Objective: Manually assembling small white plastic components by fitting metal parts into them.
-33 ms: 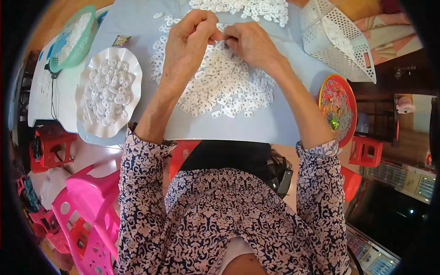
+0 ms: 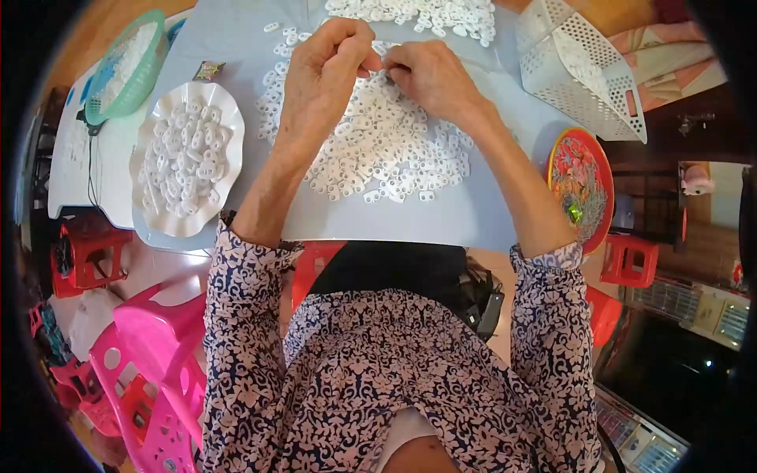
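Observation:
Over the far part of a heap of small white plastic pieces with holes (image 2: pixel 378 146), my left hand (image 2: pixel 327 75) and my right hand (image 2: pixel 434 79) meet almost fingertip to fingertip. Both are closed in a pinch. Whatever lies between the fingers is too small and too hidden to name. To the left of my left arm stands a white wavy-rimmed plate (image 2: pixel 229 169) piled with similar white pieces. A red round tray (image 2: pixel 605 169) on the right holds many thin grey bits and a shiny yellow-green wrapper.
More white pieces (image 2: pixel 426 14) lie at the table's far edge. A perforated white basket (image 2: pixel 627 98) stands far right, a green colander (image 2: pixel 150 75) far left. One small wrapped packet (image 2: pixel 209 70) sits behind the plate. Pink chairs (image 2: pixel 158 339) and red stools (image 2: pixel 628 260) surround the table.

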Action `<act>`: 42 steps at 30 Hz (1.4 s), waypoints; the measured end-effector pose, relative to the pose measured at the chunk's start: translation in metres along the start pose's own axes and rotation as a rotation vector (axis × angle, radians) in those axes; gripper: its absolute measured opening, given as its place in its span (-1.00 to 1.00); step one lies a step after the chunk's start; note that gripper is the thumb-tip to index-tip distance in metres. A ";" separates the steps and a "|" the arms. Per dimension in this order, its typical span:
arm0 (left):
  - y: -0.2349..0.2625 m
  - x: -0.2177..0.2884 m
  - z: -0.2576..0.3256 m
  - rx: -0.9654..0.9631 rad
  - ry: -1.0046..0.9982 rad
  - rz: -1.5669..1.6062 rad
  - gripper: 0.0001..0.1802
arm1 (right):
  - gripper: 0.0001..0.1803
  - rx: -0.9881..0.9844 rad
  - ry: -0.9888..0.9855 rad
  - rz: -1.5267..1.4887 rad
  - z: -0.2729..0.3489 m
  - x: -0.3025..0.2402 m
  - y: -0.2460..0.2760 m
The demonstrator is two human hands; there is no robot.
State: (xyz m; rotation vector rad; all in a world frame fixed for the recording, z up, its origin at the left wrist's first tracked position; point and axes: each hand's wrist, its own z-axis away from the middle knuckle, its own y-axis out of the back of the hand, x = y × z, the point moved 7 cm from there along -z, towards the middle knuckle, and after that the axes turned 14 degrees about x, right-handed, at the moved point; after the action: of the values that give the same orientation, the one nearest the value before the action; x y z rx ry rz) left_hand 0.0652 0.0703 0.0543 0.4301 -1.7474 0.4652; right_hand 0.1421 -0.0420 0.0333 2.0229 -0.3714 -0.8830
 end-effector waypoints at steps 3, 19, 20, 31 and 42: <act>-0.002 -0.004 0.000 -0.016 -0.004 -0.006 -0.77 | -0.92 0.085 0.021 -0.049 0.011 -0.001 0.008; -0.017 -0.023 0.010 -0.185 0.080 -0.110 -0.73 | -0.94 0.545 0.234 -0.244 0.046 -0.044 0.056; -0.020 -0.022 0.012 -0.216 0.090 -0.050 -0.74 | -0.95 0.569 0.291 -0.230 0.049 -0.049 0.059; -0.014 -0.015 0.007 -0.145 0.010 -0.014 -0.77 | -0.88 0.358 -0.282 -0.348 0.055 0.028 0.048; -0.020 -0.014 0.017 -0.172 -0.016 -0.173 -0.76 | -0.84 -0.005 -0.028 -0.037 0.056 0.025 0.043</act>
State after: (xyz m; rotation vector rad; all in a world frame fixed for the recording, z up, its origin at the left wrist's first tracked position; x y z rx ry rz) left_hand 0.0649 0.0453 0.0388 0.4576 -1.7321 0.1872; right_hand 0.1230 -0.1148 0.0367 2.0203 -0.3478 -0.9356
